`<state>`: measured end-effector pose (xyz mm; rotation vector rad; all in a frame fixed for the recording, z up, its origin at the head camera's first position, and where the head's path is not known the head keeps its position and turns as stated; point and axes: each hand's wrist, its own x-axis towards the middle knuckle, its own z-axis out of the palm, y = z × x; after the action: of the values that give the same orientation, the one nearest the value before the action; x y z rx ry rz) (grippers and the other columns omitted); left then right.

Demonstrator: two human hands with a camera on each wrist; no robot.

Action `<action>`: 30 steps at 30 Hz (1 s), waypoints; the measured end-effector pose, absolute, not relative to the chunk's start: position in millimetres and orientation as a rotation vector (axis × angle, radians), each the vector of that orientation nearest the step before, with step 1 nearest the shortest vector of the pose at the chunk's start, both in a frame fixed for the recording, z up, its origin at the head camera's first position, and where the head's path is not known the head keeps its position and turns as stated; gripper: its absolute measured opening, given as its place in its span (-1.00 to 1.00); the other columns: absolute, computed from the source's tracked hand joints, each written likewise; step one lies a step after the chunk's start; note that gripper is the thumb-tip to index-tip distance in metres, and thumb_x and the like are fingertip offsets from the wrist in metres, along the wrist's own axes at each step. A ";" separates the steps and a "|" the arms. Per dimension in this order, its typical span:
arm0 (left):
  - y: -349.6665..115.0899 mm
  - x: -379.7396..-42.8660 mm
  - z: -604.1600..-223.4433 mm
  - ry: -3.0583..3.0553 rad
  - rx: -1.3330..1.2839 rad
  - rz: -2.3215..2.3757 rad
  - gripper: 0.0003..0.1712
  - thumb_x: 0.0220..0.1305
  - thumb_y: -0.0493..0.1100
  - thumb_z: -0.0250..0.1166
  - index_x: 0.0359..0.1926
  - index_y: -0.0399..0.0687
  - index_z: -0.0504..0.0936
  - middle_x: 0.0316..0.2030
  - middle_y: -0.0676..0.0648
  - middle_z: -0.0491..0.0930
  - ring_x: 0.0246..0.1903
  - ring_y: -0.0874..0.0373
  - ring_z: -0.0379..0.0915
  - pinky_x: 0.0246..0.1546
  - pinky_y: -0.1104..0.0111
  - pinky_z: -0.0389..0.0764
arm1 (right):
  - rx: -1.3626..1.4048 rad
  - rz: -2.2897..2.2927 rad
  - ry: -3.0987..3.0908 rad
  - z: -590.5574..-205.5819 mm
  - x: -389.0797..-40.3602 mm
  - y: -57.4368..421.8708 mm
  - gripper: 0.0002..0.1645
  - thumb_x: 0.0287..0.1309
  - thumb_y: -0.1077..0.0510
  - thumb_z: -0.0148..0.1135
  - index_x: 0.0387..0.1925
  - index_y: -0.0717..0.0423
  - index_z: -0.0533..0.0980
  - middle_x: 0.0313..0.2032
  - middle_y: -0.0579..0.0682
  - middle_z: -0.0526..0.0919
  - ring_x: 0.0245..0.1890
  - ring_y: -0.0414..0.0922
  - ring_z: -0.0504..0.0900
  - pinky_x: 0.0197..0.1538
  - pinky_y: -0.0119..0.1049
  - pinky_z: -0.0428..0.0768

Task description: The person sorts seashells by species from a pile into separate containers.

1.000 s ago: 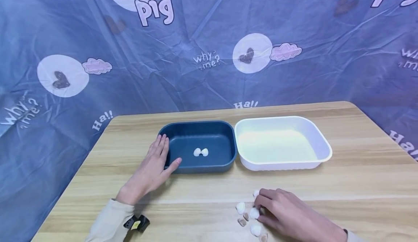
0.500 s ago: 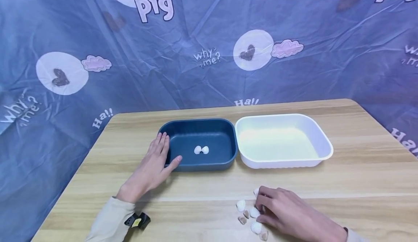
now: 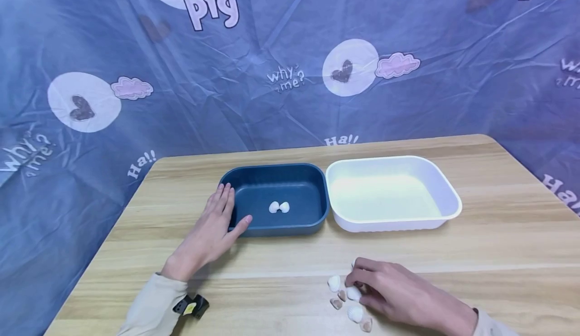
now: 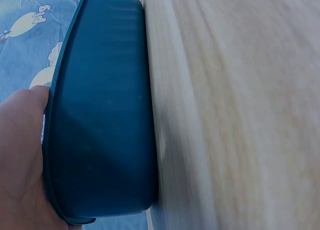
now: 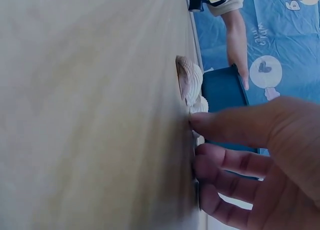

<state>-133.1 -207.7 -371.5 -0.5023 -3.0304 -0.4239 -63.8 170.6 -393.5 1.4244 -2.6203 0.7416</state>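
My left hand (image 3: 210,232) lies over the left end of a dark blue tray (image 3: 281,230), fingers straight across its rim and thumb pointing along the front. Inside the tray sit two white seashells (image 3: 274,207), side by side. Low over the table, my right hand (image 3: 403,293) has its thumb and bent fingers round a white seashell (image 3: 353,293). Left of it are another white shell (image 3: 334,283) and small brown shells (image 3: 336,304); a ribbed white shell (image 3: 355,314) lies nearer me. One more shell is mostly hidden behind the right index finger.
A white tray (image 3: 394,226) stands against the blue tray's right side. Both are on a wooden table (image 3: 498,200) with a blue printed cloth (image 3: 254,114) hanging behind it. A black strap device (image 3: 192,307) sits on the left wrist.
My right index finger has moved a little left, over the near white shell. The left hand still rests on the blue tray, and the shells lie where they were.
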 end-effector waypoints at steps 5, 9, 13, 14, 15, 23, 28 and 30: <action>-207.3 -133.0 -372.3 -3.034 -0.503 -0.419 0.02 0.40 0.37 -0.16 0.47 -0.38 -0.11 0.49 -0.29 -0.24 0.48 -0.13 -0.44 0.44 0.01 -0.18 | 1.462 0.753 -2.667 -391.0 -66.8 166.7 -0.67 -0.05 0.31 0.34 -0.25 -0.12 0.55 -0.35 -0.36 0.41 -0.48 -0.50 0.32 -0.41 -0.73 0.28; -206.7 -132.3 -372.8 -3.039 -0.505 -0.418 0.02 0.41 0.37 -0.16 0.47 -0.38 -0.11 0.49 -0.29 -0.24 0.48 -0.12 -0.45 0.44 0.01 -0.18 | 1.518 0.730 -2.680 -388.4 -70.5 164.4 -0.63 -0.09 0.36 0.31 -0.26 -0.13 0.56 -0.36 -0.34 0.44 -0.47 -0.48 0.33 -0.40 -0.70 0.31; -206.5 -132.4 -373.8 -3.043 -0.500 -0.425 0.02 0.41 0.37 -0.16 0.47 -0.38 -0.11 0.49 -0.29 -0.25 0.48 -0.12 -0.45 0.44 0.01 -0.19 | 1.574 0.664 -2.656 -386.0 -75.3 165.0 -0.65 -0.13 0.33 0.38 -0.27 -0.09 0.59 -0.38 -0.34 0.42 -0.47 -0.49 0.32 -0.42 -0.69 0.30; -206.5 -132.6 -374.0 -3.042 -0.499 -0.426 0.02 0.41 0.37 -0.16 0.47 -0.38 -0.12 0.49 -0.29 -0.25 0.48 -0.12 -0.45 0.44 0.01 -0.19 | 1.585 0.648 -2.650 -385.4 -76.7 165.2 -0.66 -0.14 0.32 0.40 -0.28 -0.09 0.59 -0.39 -0.34 0.40 -0.48 -0.50 0.30 -0.43 -0.68 0.29; -206.5 -132.7 -374.1 -3.040 -0.497 -0.430 0.02 0.41 0.37 -0.16 0.47 -0.37 -0.12 0.49 -0.29 -0.25 0.48 -0.12 -0.45 0.44 0.01 -0.20 | 1.594 0.633 -2.641 -384.7 -77.9 165.3 -0.66 -0.16 0.31 0.41 -0.29 -0.08 0.59 -0.41 -0.34 0.38 -0.50 -0.50 0.29 -0.45 -0.68 0.28; -206.6 -134.2 -373.1 -3.038 -0.500 -0.428 0.02 0.40 0.38 -0.18 0.47 -0.37 -0.12 0.49 -0.29 -0.26 0.48 -0.12 -0.46 0.45 0.01 -0.20 | 1.618 0.546 -2.623 -380.4 -82.6 163.1 -0.70 -0.23 0.30 0.36 -0.41 -0.10 0.53 -0.46 -0.36 0.33 -0.53 -0.49 0.25 -0.45 -0.61 0.30; -206.8 -135.0 -371.5 -3.041 -0.497 -0.422 0.02 0.40 0.39 -0.18 0.47 -0.37 -0.12 0.49 -0.29 -0.25 0.48 -0.11 -0.46 0.45 0.02 -0.20 | 1.610 0.515 -2.594 -380.4 -82.6 162.5 -0.63 -0.26 0.40 0.31 -0.41 -0.11 0.54 -0.45 -0.34 0.37 -0.51 -0.44 0.32 -0.44 -0.52 0.39; -206.6 -134.5 -371.5 -3.042 -0.499 -0.417 0.03 0.40 0.39 -0.18 0.47 -0.37 -0.11 0.49 -0.28 -0.25 0.48 -0.11 -0.46 0.45 0.02 -0.20 | 1.608 0.545 -2.576 -381.0 -81.8 163.5 -0.62 -0.22 0.42 0.33 -0.39 -0.10 0.55 -0.43 -0.33 0.40 -0.50 -0.44 0.35 -0.44 -0.55 0.39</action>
<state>-134.5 -206.6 -371.5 -0.4987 -3.0423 -0.4168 -81.8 163.5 -381.0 1.6082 -2.5761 0.5452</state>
